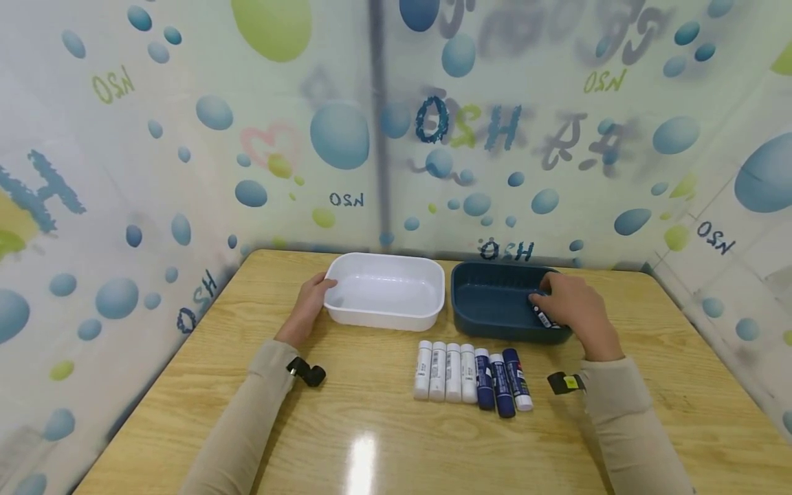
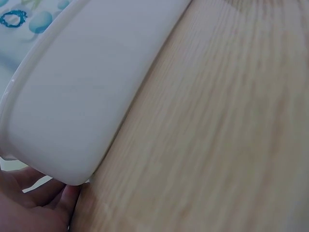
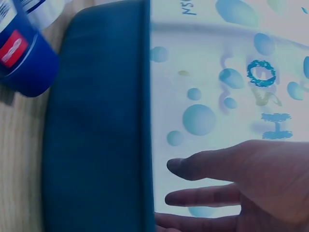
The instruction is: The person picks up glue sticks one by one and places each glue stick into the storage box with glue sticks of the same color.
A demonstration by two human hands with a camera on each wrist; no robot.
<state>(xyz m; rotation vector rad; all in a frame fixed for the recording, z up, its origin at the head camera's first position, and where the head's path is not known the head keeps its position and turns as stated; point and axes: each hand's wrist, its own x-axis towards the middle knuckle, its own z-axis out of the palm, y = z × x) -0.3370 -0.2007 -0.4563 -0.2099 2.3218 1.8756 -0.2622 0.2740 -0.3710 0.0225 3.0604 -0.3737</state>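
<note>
My left hand grips the left end of a white tray, its thumb over the rim. In the left wrist view, bent fingers lie against the tray's outer corner. My right hand reaches over the right end of a dark blue tray. Just below its fingertips, a dark glue stick with a barcode label lies inside that tray. In the right wrist view the thumb and fingers stand apart with nothing between them; the tray wall hides the inside.
In front of the trays, several white glue sticks lie side by side, with three navy glue sticks on their right. The wooden table ends at a patterned curtain behind and at the sides.
</note>
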